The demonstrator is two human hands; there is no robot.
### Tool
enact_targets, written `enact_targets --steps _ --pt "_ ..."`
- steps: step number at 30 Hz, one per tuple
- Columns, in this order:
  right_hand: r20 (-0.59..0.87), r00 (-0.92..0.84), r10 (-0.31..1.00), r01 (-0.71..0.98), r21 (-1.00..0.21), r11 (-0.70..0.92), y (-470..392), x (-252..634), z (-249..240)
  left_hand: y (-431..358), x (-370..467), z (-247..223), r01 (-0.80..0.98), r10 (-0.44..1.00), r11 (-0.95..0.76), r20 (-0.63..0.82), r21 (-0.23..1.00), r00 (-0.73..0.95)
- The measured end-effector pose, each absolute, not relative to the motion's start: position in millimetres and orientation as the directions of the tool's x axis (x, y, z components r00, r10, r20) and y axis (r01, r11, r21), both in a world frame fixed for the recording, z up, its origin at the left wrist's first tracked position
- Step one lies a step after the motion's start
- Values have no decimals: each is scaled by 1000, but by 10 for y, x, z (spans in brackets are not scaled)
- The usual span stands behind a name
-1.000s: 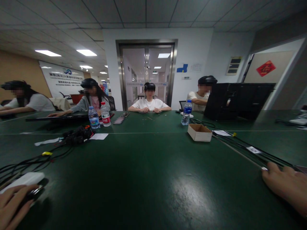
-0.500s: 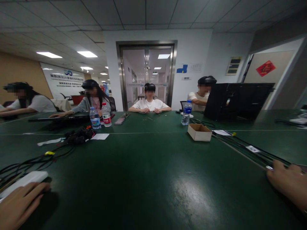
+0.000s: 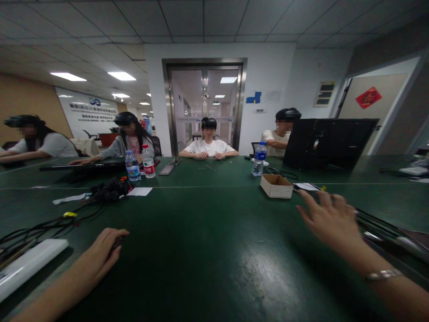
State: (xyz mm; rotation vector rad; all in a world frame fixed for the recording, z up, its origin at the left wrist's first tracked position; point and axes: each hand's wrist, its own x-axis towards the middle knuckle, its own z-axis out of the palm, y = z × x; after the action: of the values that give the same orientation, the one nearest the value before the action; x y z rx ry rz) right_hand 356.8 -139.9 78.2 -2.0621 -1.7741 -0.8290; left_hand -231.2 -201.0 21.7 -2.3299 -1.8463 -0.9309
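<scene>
There are three bottles (image 3: 259,160), one open box (image 3: 276,192), four people (image 3: 209,147) and four headsets (image 3: 124,118).

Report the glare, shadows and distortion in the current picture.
Head view: pale glare patch on the green table, ceiling lights bright against a dim room; head view: wide-angle stretch, the right doorframe leaning outward; head view: soft shadow below the right hand, dark patch beneath the left hand's fingers too dim to make out.
</scene>
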Motion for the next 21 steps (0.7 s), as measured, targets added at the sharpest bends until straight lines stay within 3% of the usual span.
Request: enact_targets --steps 2,4,7,9,12,16,21 --pt "473 -75 878 997 21 73 -1305 3071 772 -1762 -1830 263 812 898 -313 433 493 83" --pt "350 -235 907 922 -217 322 -1220 2588 677 -1480 -1269 300 677 909 -318 417 664 18" --pt "232 -378 896 647 -626 435 -1104 1943 471 -1060 -430 311 333 934 -298 345 895 -93" --pt "294 -385 875 472 -752 460 -1021 1618 350 -833 25 289 114 929 -305 322 945 -183" --pt "404 -206 891 318 -834 451 -892 1366 239 -621 444 230 -104 947 -250 221 963 -231" --pt "430 -136 893 320 -834 450 -757 1363 196 -527 556 133 -229 965 -154 97 961 -244" --pt "370 -122 921 382 -839 388 -608 1480 193 -459 382 67 -201 957 -220 171 955 -235"
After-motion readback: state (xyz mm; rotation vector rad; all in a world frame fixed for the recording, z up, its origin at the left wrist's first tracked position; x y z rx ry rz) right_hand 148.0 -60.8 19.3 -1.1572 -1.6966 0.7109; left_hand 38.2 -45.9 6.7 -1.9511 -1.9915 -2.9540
